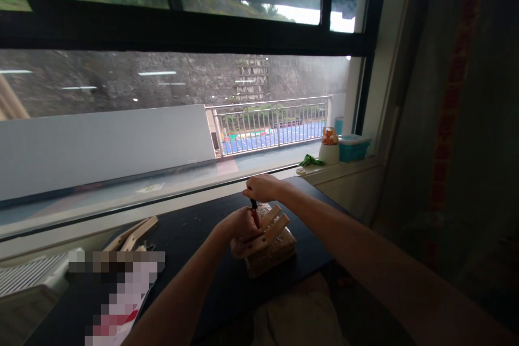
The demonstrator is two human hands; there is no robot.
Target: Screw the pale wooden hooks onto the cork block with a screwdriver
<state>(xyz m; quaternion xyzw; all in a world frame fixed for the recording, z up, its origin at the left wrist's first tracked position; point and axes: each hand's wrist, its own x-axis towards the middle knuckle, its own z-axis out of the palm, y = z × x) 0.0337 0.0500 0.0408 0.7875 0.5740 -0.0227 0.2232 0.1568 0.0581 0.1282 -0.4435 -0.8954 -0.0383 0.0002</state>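
On the dark table, a brown block [279, 251], wrapped or woven-looking, lies under a pale wooden piece [267, 236] with two parallel bars and dark holes. My left hand [245, 223] is closed around the near-left part of the wooden piece, pressing it against the block. Above it my right hand [263, 187] is closed on the top of an upright dark-handled tool, apparently a screwdriver [254, 204]. The tool points down between the bars beside my left fingers. Its tip is hidden there.
More wooden pieces [135, 233] lie at the table's left end, near a partly blurred sheet [125, 303]. On the window sill stand a white container [328, 153], a teal box [354, 148] and a green cloth [310, 160]. The window runs along the table's far side.
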